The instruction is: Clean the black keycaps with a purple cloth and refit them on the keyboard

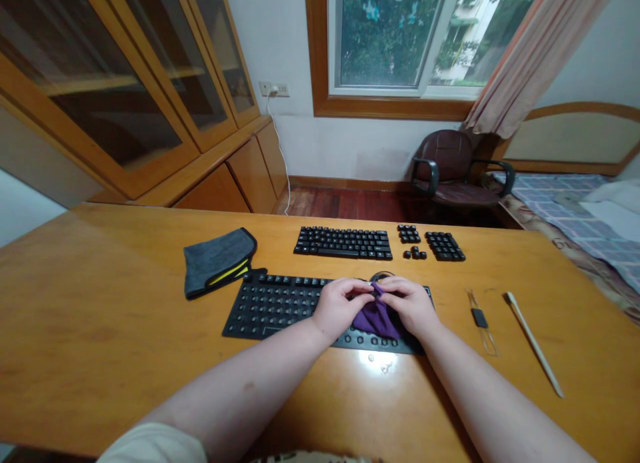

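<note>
A black keyboard frame (273,306) with its keycaps removed lies on the wooden table (100,303). Both hands rest over its right half. My left hand (340,306) and my right hand (410,303) are both closed, pinching a bunched purple cloth (375,318) between them. A small dark piece sits at the fingertips; I cannot make out what it is. The removed black keycaps (344,243) lie in keyboard order just beyond the frame, with smaller groups (444,246) to their right.
A folded grey cloth with a yellow edge (217,262) lies left of the frame. A wire keycap puller (481,320) and a pale thin stick (533,343) lie to the right. A brown office chair (453,173), a bed and wall cabinets stand beyond the table.
</note>
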{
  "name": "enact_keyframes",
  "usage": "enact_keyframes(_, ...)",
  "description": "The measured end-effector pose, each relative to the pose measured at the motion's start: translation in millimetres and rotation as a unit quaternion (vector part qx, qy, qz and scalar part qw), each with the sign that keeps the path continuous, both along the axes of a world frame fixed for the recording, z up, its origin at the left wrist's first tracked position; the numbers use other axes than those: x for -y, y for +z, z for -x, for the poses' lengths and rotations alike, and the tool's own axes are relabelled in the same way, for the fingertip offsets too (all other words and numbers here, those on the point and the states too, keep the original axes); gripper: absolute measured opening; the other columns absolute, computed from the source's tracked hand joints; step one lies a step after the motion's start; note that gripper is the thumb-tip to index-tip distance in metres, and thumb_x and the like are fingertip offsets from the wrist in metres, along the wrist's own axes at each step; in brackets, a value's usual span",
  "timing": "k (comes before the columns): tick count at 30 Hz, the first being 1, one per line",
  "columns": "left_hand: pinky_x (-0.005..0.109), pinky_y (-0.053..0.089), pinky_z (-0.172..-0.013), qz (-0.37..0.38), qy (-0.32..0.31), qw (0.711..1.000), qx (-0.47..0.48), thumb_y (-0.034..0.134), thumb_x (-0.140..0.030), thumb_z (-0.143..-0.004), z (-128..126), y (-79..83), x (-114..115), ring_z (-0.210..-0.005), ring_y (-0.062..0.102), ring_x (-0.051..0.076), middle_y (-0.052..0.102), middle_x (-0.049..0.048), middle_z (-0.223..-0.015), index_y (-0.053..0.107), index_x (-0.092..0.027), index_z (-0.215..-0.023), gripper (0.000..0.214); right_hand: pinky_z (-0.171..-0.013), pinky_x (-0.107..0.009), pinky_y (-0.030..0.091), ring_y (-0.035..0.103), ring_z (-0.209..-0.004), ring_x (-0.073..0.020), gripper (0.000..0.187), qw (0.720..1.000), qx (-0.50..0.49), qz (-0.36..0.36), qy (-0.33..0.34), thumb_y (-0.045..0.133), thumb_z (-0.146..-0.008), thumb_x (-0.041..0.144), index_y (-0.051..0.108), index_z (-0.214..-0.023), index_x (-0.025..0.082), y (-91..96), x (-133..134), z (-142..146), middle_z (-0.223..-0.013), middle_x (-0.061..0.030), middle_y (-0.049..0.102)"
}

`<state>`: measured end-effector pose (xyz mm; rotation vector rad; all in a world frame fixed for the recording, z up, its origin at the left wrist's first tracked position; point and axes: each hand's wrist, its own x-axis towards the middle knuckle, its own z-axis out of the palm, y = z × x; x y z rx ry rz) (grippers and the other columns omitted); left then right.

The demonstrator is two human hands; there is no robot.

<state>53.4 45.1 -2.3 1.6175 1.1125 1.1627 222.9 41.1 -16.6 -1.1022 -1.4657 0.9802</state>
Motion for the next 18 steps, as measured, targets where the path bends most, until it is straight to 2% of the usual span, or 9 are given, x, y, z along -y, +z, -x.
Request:
enact_keyframes(7,0.027,0.055,-0.068,0.016,0.005,1.0,0.018,0.069,-0.016,-0.062,-1.7,-2.3,0.5,-0.066,0.064,0.015,0.069,0.0008,-0.072,0.066,-0.018,-0.069,0.008,-0.075,-0.034,0.049,0.063,-0.074,-0.0188,0.005,1.0,0.007,0.019,-0.015,0.065,-0.067,0.021,0.07,-0.068,0.023,3.7,-1.7,-2.1,-0.073,-0.0027,0.069)
enact_keyframes(13,0.026,0.055,-0.067,0.026,0.007,0.999,0.028,0.068,-0.017,-0.064,-1.8,-4.8,-0.1,-0.066,0.064,0.014,0.068,0.0016,-0.072,0.064,-0.016,-0.069,0.007,-0.077,-0.033,0.049,0.063,-0.079,-0.0192,0.012,0.999,0.018,0.031,0.016,0.07,-0.064,0.021,0.071,-0.076,0.022,6.0,-0.5,-0.4,-0.082,-0.004,0.07)
enact_keyframes(18,0.026,0.055,-0.067,0.03,-0.004,0.999,0.033,0.068,-0.016,-0.063,-1.4,-4.3,0.3,-0.066,0.064,0.014,0.068,0.0014,-0.072,0.064,-0.016,-0.068,0.006,-0.074,-0.033,0.05,0.064,-0.074,-0.019,0.008,1.0,0.005,0.018,0.012,0.07,-0.063,0.02,0.072,-0.07,0.023,5.2,0.2,-0.8,-0.077,-0.0037,0.07)
